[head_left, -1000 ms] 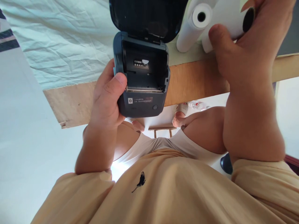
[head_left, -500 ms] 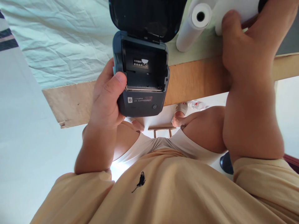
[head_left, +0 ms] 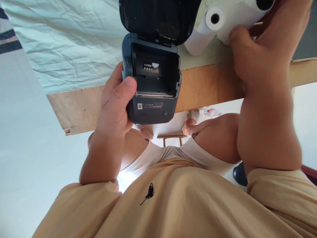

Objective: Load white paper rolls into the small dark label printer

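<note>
My left hand grips a dark grey portable printer by its left side, thumb on the front corner. Its lid stands open and the paper bay is empty, with a small label inside. My right hand is closed around a white paper roll at the top right, thumb pressing its side. A second white paper roll lies on the table just left of that one, touching it.
A wooden table edge runs across, covered by a wrinkled pale green cloth. Below are my bare knees, a beige shirt, a small wooden stool and a plastic bottle on the pale floor.
My right hand has shifted the held roll slightly up and back down near the lying roll. The printer drifted a little to the right in my left hand.
</note>
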Available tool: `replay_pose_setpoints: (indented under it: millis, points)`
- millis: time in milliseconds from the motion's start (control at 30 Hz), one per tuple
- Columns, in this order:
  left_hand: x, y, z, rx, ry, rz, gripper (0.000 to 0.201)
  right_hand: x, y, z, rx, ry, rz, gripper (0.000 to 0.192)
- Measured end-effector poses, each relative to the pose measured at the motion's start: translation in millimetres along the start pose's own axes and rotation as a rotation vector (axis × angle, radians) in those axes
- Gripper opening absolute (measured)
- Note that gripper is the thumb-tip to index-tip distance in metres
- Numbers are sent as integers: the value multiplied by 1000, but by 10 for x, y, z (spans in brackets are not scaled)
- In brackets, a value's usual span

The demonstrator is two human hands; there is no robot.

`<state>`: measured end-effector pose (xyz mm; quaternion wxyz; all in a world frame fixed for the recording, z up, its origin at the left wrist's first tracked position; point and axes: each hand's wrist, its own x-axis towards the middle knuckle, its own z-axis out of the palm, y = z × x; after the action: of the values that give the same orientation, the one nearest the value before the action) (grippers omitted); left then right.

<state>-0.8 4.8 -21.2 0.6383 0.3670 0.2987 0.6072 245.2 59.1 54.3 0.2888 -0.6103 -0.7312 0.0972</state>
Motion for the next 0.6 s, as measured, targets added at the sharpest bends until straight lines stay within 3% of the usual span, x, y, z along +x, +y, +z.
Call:
replay_pose_setpoints:
  millis: [100,333,500,600]
  points:
    - [-9,29,23,-4,-15,-17,43,-6,44,3,-27,63,-71,49]
    - [16,-65,-32,-38,-4,38,46,18,-22,-58,-198,-30,-33,40]
    - [7,-42,-30,-46,-8,8,45,16,11,-22,5,28,-12,47]
    - [-1,-10,-24,-35,-14,-25,47,13,-14,-25,-47,-26,-52,51]
